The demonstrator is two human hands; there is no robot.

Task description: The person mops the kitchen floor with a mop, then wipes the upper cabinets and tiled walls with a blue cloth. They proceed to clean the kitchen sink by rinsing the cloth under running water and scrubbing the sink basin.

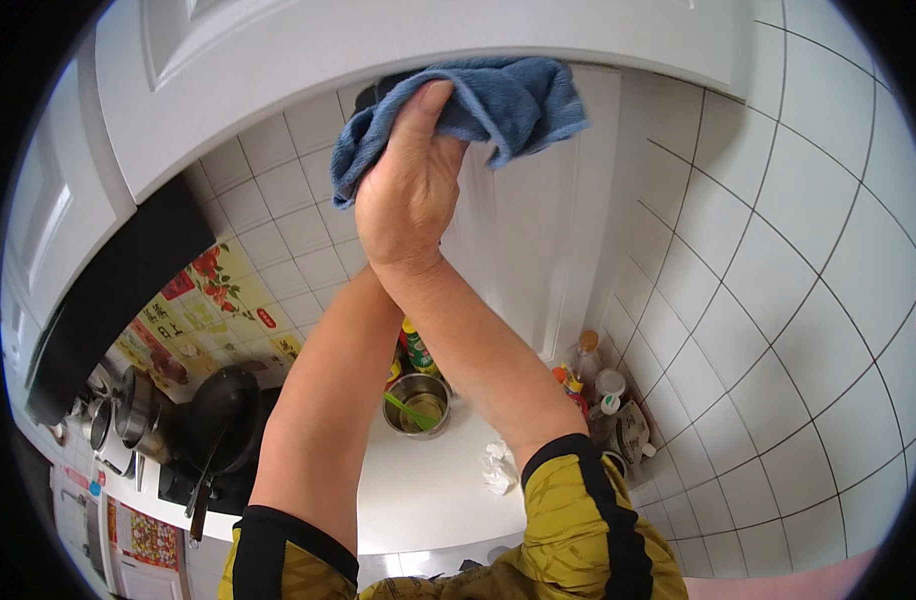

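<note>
Both of my arms reach up towards the lower edge of a white wall cabinet and cross near the wrists. My right hand grips a blue terry cloth, its thumb lying over the fabric. The bunched cloth lies close to the cabinet's lower edge, with part of it hanging to the right. A dark object shows partly behind the cloth; what it is cannot be told. My left forearm passes behind the right wrist, and my left hand is hidden there, so its hold cannot be seen.
Below on the white counter stand a metal pot with a green spoon, a green bottle, and crumpled white tissue. Bottles and jars line the tiled right wall. A black wok sits on the stove at left, beside stacked pots.
</note>
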